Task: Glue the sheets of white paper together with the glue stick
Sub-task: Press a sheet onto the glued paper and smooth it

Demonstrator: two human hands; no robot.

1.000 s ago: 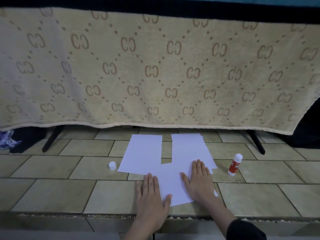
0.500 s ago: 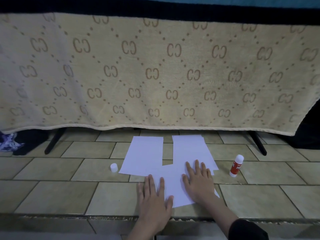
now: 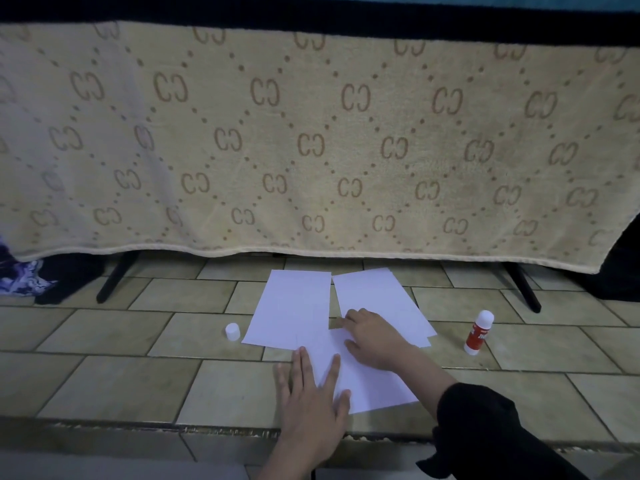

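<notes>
A person's left hand point(image 3: 311, 393) lies flat, fingers point(image 3: 304, 367) straight and spread, on the near-left edge of a white paper sheet point(image 3: 367, 379) that sits skewed on the beige tiled floor point(image 3: 114, 382). The right hand point(image 3: 375, 339), coming out of a black sleeve point(image 3: 485, 424), rests on the seam where that near sheet meets a second white sheet point(image 3: 377, 299) lying further back and to the right; its fingers are bent over the paper's inner edge, though whether they pinch the edge or merely press on it cannot be told from the head view. A third white sheet point(image 3: 291, 310) lies to the left, just beside the second one, its near edge overlapping the sheet under the left hand. The glue stick point(image 3: 479, 332), a red-and-white tube standing upright and uncapped, stands on the tiles to the right of the papers, apart from them and from both hands. Its small white cap point(image 3: 232, 331) stands on the floor just left of the left-hand sheet. Behind the papers hangs a cream towel-like blanket point(image 3: 311, 140) with a brown interlocking-letter pattern, draped over a rack whose black legs point(image 3: 116, 277) meet the floor at either side. A bundle of dark and purple-patterned cloth point(image 3: 24, 278) lies at the far left.
</notes>
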